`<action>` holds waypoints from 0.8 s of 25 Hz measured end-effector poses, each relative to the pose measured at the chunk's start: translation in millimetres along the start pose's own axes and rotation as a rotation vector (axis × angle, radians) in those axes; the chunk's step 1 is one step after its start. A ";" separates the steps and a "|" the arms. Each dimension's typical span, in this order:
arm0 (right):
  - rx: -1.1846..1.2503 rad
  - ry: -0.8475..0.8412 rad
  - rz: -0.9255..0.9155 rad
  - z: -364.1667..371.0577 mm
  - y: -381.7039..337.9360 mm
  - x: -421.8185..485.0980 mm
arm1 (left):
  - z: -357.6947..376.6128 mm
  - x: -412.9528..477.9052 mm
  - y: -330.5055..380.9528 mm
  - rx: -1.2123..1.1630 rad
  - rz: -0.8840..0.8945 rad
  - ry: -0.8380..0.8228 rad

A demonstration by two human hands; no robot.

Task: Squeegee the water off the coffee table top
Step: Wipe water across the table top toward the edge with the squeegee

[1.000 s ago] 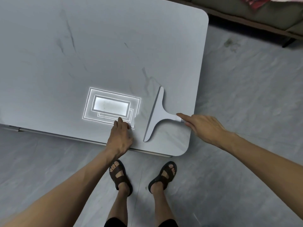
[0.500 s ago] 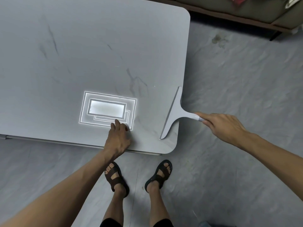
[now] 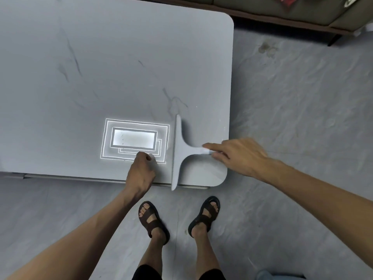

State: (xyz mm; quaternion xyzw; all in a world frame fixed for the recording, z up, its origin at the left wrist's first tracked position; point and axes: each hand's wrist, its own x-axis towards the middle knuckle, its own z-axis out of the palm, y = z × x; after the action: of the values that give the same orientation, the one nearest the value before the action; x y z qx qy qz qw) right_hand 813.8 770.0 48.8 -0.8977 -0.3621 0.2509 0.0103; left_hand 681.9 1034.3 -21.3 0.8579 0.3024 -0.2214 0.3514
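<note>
From the head camera, the squeegee (image 3: pixel 181 152) lies flat on the table (image 3: pixel 121 67), close to the corner nearest the person at about 4 o'clock on the top. Its blade is the long axis, running almost straight from 12 to 6 o'clock with the far end leaning a touch to the right. The near end pokes out past the table's front edge. The short handle sticks out at right angles from the middle of the blade and points to 3 o'clock, towards the table's right edge.

The right hand (image 3: pixel 240 156) grips the handle's end. Its forefinger is laid straight along the top and the other fingers are curled around and beneath it.

The left hand (image 3: pixel 141 170) holds nothing. It is braced on the table just to the 9 o'clock side of the blade, by the front edge, with its fingers curled under.

The top is pale grey with rounded corners and a few dark, vein-like streaks. I cannot tell wet from dry on it. A bright rectangular reflection of a light (image 3: pixel 134 139) sits just left of the blade.

The floor (image 3: pixel 292 118) is grey and mottled, with a dark blotch at 1 o'clock. The person stands at the front edge in brown sandals (image 3: pixel 152 219). The base of a sofa (image 3: pixel 282 9) runs along the far side at 1 o'clock.
</note>
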 end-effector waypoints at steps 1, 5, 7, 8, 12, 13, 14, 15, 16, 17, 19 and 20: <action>0.006 -0.017 -0.025 7.9 -18.4 7.1 | -3.3 0.8 -4.8 0.005 0.012 0.008; -0.024 -0.030 -0.084 35.2 -55.1 23.2 | -6.3 -1.1 -19.1 -0.002 0.082 0.013; -0.034 -0.015 -0.083 45.8 -49.4 17.6 | 0.1 -6.2 -21.8 0.015 0.104 -0.004; -0.045 -0.016 -0.078 49.5 -42.0 12.1 | 5.2 -9.4 -20.7 0.027 0.117 -0.018; -0.037 0.002 -0.036 54.4 10.9 -22.8 | 30.9 -25.1 -0.8 0.108 0.166 -0.026; -0.045 0.019 -0.033 54.0 25.2 -32.8 | 37.4 -28.9 5.4 0.126 0.163 -0.027; -0.063 0.033 -0.039 53.2 41.1 -43.1 | 45.7 -33.4 14.5 0.132 0.151 -0.023; -0.081 0.038 -0.045 52.4 57.9 -53.3 | 54.8 -37.9 24.0 0.136 0.140 -0.021; -0.090 0.036 -0.044 51.2 75.8 -63.0 | 64.7 -42.2 34.4 0.141 0.135 -0.021; -0.097 0.032 -0.033 48.8 95.0 -71.3 | 74.7 -45.9 44.6 0.144 0.132 -0.024; -0.134 0.031 -0.008 40.2 132.7 -85.1 | 92.7 -53.1 61.2 0.115 0.127 -0.027; -0.167 0.030 0.002 34.9 147.8 -89.6 | 99.1 -55.6 66.0 0.083 0.130 -0.031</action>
State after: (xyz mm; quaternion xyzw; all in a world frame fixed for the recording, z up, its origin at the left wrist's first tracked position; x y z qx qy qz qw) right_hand 838.3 596.6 28.4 -0.8994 -0.3807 0.2064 -0.0594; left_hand 669.8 903.5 -22.3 0.8860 0.2311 -0.2237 0.3340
